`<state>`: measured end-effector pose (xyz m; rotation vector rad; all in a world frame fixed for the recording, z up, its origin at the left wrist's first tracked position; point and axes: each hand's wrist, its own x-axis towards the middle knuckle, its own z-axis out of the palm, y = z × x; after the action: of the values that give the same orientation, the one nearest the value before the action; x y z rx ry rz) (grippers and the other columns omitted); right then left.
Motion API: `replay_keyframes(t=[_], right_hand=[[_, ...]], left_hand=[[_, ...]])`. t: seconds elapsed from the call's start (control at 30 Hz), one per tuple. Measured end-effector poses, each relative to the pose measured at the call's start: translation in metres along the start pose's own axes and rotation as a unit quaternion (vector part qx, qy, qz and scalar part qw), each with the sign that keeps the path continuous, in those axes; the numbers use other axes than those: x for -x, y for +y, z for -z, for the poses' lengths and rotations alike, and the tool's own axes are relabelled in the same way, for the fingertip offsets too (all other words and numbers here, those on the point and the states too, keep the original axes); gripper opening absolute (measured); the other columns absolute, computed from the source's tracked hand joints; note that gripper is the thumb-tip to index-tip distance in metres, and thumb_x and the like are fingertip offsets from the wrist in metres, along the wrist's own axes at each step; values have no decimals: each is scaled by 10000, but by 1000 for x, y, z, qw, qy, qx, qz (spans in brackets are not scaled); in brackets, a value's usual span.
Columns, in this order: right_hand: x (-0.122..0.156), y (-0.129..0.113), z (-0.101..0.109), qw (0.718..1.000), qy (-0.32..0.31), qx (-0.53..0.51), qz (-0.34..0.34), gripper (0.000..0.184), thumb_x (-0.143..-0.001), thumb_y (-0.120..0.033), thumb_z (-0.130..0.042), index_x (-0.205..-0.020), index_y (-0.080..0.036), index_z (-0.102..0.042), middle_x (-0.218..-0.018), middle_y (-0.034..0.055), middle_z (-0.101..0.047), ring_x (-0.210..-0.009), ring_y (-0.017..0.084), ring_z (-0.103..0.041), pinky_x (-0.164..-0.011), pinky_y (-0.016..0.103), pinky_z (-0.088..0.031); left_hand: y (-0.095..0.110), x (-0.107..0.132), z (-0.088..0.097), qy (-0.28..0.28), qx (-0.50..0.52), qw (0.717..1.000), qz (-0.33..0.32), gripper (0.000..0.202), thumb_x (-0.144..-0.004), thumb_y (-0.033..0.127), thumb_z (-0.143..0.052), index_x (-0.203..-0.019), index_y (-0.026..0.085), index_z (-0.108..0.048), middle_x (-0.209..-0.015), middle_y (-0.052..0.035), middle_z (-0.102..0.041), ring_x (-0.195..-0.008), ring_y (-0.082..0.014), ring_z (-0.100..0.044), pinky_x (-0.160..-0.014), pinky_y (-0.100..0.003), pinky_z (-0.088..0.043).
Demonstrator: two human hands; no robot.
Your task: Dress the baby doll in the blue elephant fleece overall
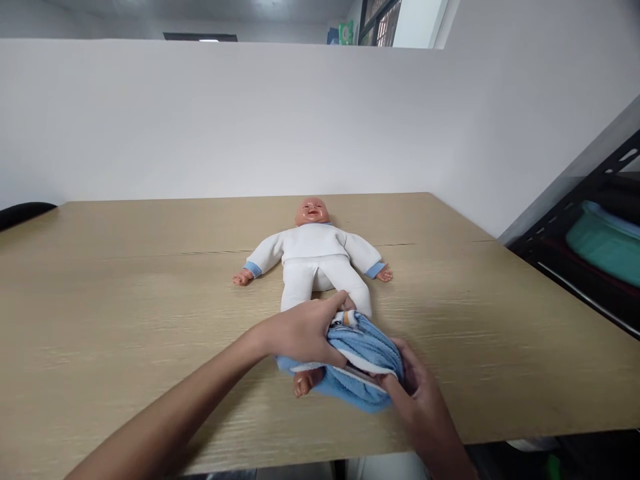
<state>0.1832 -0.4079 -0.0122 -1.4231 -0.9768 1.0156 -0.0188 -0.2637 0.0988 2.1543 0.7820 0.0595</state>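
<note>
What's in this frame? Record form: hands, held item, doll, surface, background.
doll: on its back, arms spread, white suit with blue cuffs
left hand: grips the top of the blue garment
right hand: holds the garment's near right edge
blue garment: bunched over the doll's lower legs; one bare foot pokes out
surface: wooden table
background: white partition; black shelf at right

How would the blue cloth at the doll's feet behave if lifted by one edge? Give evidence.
Probably floppy: the blue cloth bunches in folds between the left hand and right hand. Likely light and hardly slippery, since its surface looks soft and fluffy. It should sag, not roll.
</note>
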Motion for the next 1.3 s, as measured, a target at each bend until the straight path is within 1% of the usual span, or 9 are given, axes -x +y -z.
replay_keyframes(t=[0.13, 0.23, 0.4, 0.67, 0.83, 0.93, 1.1, 1.2, 1.3], right_hand=[[-3, -10, 1, 999, -1, -13, 30, 261, -907, -309, -680, -1155, -228, -688, -998, 28, -766, -910, 236, -703, -821, 291, -586], [-8, -24, 2, 1000, -17, 6, 23, 229, -968, -371, -630, -1143, -244, -705, -993, 26, -761, -888, 239, -687, -804, 298, -586], [-22, -35, 5, 998, -50, 36, 0, 331, -1003, -442, -606, -1249, -242, -703, -1164, 61, -783, -1062, 278, -729, -923, 335, -611], [-29, -24, 0, 996, -56, -25, 63, 577, -892, -192, -654, -1457, -272, -562, -1365, 64, -728, -1215, 228, -717, -1028, 310, -593], [-40, -24, 5, 993, -105, -2, 58, 534, -862, -179, -681, -1388, -235, -609, -1261, 71, -767, -1118, 243, -751, -949, 324, -605], [-55, -33, 12, 988, -118, 53, 81, 344, -867, -191, -671, -1210, -214, -683, -1087, 40, -765, -1043, 248, -739, -920, 339, -587], [-86, -60, 31, 945, -221, 176, 163, 137, -888, -214, -674, -1014, -216, -726, -994, 18, -707, -985, 248, -687, -901, 360, -565], [-97, -76, 44, 910, -290, 245, 167, 218, -928, -275, -718, -1143, -236, -721, -1067, 26, -715, -1012, 257, -672, -935, 382, -557], [-102, -86, 54, 887, -343, 264, 163, 333, -975, -387, -748, -1280, -267, -695, -1257, 51, -693, -1155, 274, -659, -1043, 408, -541]], left_hand=[[0, 10, -6, 61, 76, 995, 3, 640, -705, 303, -851, -1231, 241, -492, -1116, -6, -641, -921, -211, -625, -798, -320, -471], [1, 14, -9, 67, 109, 992, 11, 639, -732, 300, -841, -1255, 230, -480, -1148, -20, -651, -944, -213, -639, -792, -326, -479], [-1, 16, -9, 60, 131, 989, 24, 751, -754, 359, -844, -1381, 218, -455, -1111, -29, -642, -934, -220, -636, -770, -334, -497], [-16, 19, -10, 84, 204, 975, -39, 728, -743, 248, -798, -1385, 231, -457, -983, 33, -556, -866, -160, -567, -790, -293, -492], [-23, 19, -8, 83, 208, 972, -65, 701, -699, 211, -808, -1341, 223, -527, -1040, 14, -597, -907, -178, -582, -797, -286, -491], [-22, 19, -7, 70, 203, 975, -63, 623, -714, 217, -836, -1281, 207, -578, -1020, 14, -624, -906, -182, -598, -763, -274, -479], [-22, 19, -4, 85, 139, 984, -68, 363, -818, 225, -810, -1152, 195, -670, -999, 4, -672, -911, -182, -609, -797, -285, -487], [-24, 23, 0, 106, 53, 989, -90, 347, -891, 420, -845, -1123, 200, -712, -1108, -43, -689, -1073, -241, -610, -948, -346, -502], [-30, 34, 6, 118, -3, 988, -100, 496, -939, 546, -811, -1307, 232, -701, -1347, -98, -652, -1294, -298, -549, -1132, -419, -461]])
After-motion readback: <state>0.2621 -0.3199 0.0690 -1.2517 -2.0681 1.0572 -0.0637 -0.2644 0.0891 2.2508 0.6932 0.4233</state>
